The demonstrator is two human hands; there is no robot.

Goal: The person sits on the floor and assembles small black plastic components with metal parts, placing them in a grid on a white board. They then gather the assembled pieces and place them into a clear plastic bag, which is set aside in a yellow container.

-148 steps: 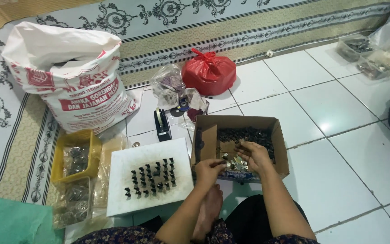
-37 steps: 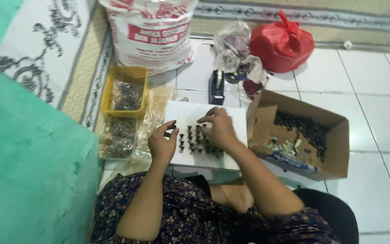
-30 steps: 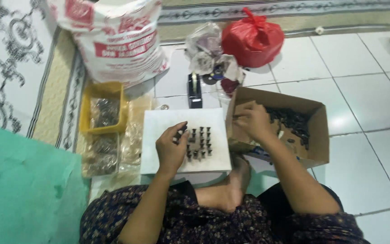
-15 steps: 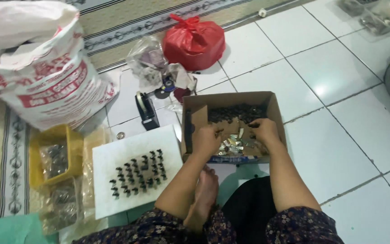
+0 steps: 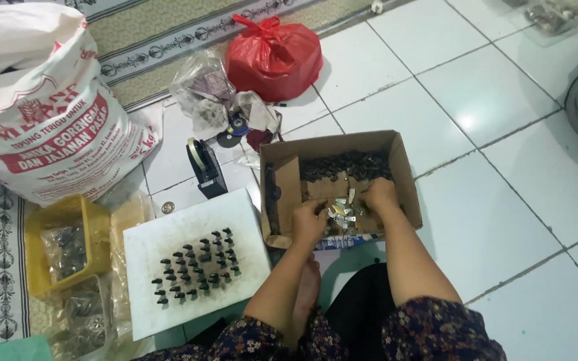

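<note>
Board (image 5: 168, 241) left of cardboard box (image 5: 406, 184)

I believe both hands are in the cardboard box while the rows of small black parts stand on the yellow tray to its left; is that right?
Not quite. Both the left hand and right hand are in the cardboard box, but the head view shows the black parts standing in rows on the white board, not the yellow tray, which sits farther left and holds a clear bag.

I see a big white sack (image 5: 41, 113) with a red printed band at the upper left, on the mat's edge. A knotted red bag (image 5: 275, 57) sits top centre, with a crumpled clear bag (image 5: 202, 93) just left of it. An open cardboard box (image 5: 406, 174) stands mid-floor.
</note>
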